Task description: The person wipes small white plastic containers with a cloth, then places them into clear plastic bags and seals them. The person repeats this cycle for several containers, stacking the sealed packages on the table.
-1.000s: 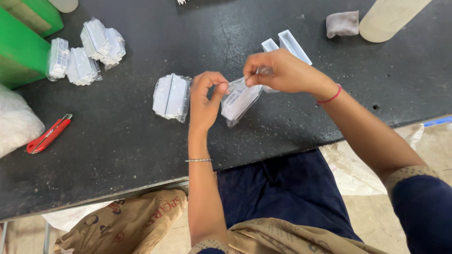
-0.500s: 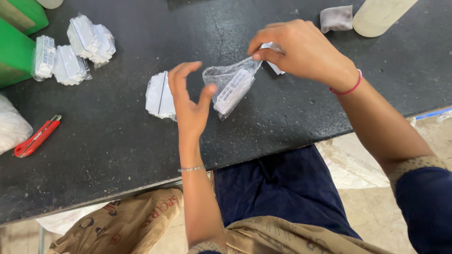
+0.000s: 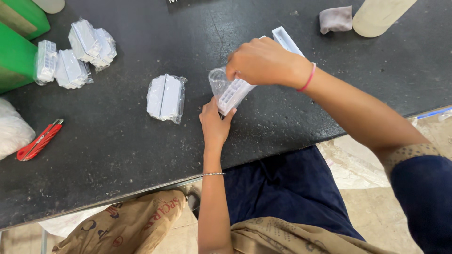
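My right hand grips the top of a clear plastic bag with a white plastic part inside it, held over the black table. My left hand is under the lower end of the bagged part, fingers touching it. A bagged pair of white parts lies just left of my hands. An unbagged white tray-like part lies behind my right hand, partly hidden by it.
Several bagged white parts sit at the far left beside green boxes. A red box cutter lies near a white sack. A grey cloth and a pale cylinder stand at the back right.
My right hand came down and left with the bagged part, bringing it low over the table. My left hand, open and apart half a second ago, now touches its lower end.
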Motion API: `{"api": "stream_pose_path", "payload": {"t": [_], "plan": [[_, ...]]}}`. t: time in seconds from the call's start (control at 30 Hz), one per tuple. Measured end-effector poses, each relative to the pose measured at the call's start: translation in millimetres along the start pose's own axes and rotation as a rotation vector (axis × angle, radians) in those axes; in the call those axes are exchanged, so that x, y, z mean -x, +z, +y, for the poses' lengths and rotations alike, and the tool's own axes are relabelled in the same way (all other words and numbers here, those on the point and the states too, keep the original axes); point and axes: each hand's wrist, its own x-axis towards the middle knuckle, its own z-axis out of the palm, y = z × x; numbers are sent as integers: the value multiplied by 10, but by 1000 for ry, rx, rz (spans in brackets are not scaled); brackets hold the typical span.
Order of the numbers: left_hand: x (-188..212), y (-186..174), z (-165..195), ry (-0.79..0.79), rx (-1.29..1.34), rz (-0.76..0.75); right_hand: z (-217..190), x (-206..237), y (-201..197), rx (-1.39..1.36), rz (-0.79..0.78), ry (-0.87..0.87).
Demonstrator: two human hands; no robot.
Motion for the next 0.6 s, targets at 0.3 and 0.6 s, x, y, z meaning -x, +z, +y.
{"api": "stream_pose_path", "payload": {"t": [0.3, 0.6], "plan": [[-220, -120, -40, -88, 616, -115, 128, 17, 178, -46, -191, 98], [-633, -18, -235, -15, 1155, -227, 445, 207, 426, -491, 201, 57]]}}
